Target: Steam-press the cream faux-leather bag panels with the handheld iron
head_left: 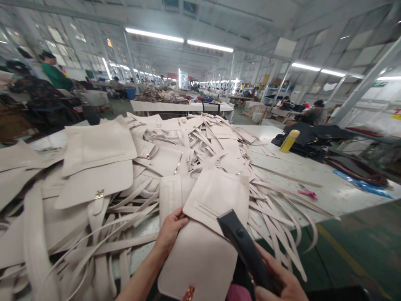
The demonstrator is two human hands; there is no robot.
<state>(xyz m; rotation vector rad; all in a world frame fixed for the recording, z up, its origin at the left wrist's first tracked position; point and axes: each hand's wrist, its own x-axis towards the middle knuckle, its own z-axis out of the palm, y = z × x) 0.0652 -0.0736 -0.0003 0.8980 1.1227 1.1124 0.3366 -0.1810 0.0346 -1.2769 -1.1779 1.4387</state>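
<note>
My left hand (171, 230) grips the left edge of a cream leather bag panel (200, 259) that lies in front of me, thumb on top and fingers under it. A second cream panel (219, 196) with a slot pocket overlaps its upper part. My right hand (278, 280) is closed round a black hand tool (244, 246), whose flat head points up and left over the panels. A gold clasp (189, 293) shows at the panel's near edge.
A big heap of cream bag panels and straps (150, 159) covers the white table (328, 184). Pink scissors (307, 192), a yellow bottle (289, 141) and dark bag pieces (316, 138) lie to the right. Other people work at far tables. Green floor lies at the right.
</note>
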